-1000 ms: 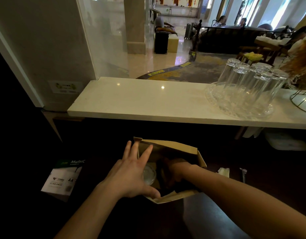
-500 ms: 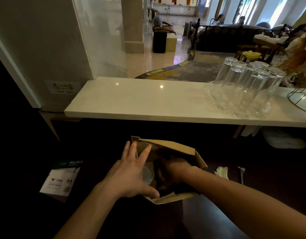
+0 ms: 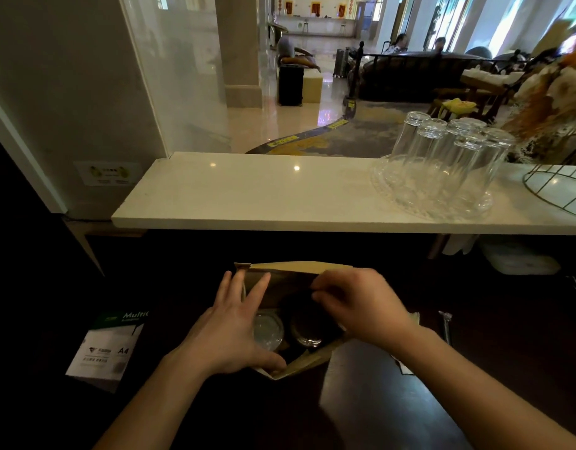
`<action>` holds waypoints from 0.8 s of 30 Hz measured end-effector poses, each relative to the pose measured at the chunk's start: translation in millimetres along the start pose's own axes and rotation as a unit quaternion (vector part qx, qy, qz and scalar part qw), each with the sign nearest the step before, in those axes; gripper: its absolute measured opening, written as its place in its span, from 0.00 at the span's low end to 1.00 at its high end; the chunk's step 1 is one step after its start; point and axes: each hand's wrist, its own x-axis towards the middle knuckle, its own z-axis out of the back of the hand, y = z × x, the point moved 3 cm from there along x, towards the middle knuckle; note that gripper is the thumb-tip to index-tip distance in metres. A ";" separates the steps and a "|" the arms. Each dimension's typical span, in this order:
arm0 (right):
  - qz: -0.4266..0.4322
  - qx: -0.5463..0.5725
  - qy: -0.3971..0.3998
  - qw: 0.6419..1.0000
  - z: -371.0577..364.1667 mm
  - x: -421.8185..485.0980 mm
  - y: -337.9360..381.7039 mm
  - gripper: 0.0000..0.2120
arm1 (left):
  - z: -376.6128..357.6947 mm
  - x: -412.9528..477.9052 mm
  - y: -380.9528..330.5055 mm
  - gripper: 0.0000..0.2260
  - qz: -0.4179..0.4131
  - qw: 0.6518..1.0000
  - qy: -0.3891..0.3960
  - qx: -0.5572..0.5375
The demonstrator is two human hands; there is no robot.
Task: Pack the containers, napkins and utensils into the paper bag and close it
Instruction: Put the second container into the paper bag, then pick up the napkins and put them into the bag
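Observation:
A brown paper bag (image 3: 299, 271) stands open on the dark counter. Two round containers with clear lids sit inside it, one on the left (image 3: 268, 331) and one on the right (image 3: 307, 329). My left hand (image 3: 231, 326) spans the bag's left side, thumb on the near rim and fingers spread along the far wall. Over the bag's right side hovers my right hand (image 3: 361, 303), fingers loosely curled with nothing seen in them. A napkin (image 3: 414, 318) peeks out behind my right wrist. A utensil (image 3: 446, 326) lies further right.
A white marble ledge (image 3: 247, 196) overhangs the counter just beyond the bag. On it stand a glass tray of upturned tumblers (image 3: 442, 164) and a wire basket (image 3: 559, 190). A pack of A4 paper (image 3: 108, 349) lies to the left.
My right hand has come up out of the bag and now hangs above its right rim. A second container now shows inside the bag. My left hand has stayed on the bag.

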 end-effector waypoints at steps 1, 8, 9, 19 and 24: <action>-0.024 0.027 -0.025 0.999 8.3 -4.7 -7.8 0.05 | 0.1 0.4 0.9 0.60 0.002 1.000 -0.001 -0.001; -0.268 0.088 -0.093 0.955 11.1 -38.8 -121.8 0.02 | -1.7 3.3 4.5 0.57 0.004 1.000 -0.003 -0.008; -0.309 0.065 -0.069 0.946 1.4 -45.7 -141.9 0.02 | -2.3 3.2 3.8 0.57 0.004 1.000 -0.004 -0.009; -0.464 -0.076 0.102 0.877 -59.0 -96.6 -238.0 0.21 | -1.4 1.9 -1.5 0.58 0.003 1.000 -0.003 -0.009; -0.512 -0.065 0.154 0.843 -70.9 -100.8 -248.1 0.17 | -1.1 0.4 -3.4 0.59 -0.001 1.000 -0.001 -0.016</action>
